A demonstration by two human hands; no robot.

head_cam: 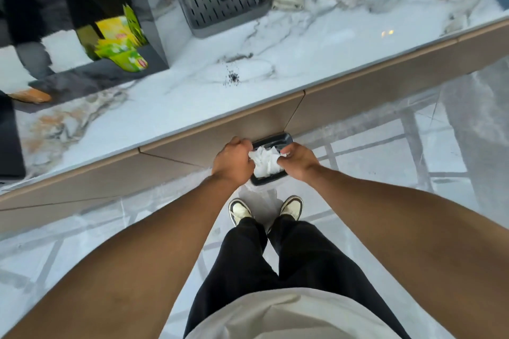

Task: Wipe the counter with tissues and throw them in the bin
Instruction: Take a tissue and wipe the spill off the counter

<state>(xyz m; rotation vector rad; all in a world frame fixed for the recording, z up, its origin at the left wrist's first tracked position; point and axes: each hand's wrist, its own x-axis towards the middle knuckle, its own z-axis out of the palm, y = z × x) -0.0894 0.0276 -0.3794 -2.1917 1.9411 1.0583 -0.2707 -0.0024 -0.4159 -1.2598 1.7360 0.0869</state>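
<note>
The tissues (265, 163), crumpled, soft and seemingly very light, are pinched between the left hand (233, 162) and right hand (297, 160), directly above the bin (278, 138) below the counter (192, 96) front edge. Any fold can be gripped; tearing seems likely.
</note>
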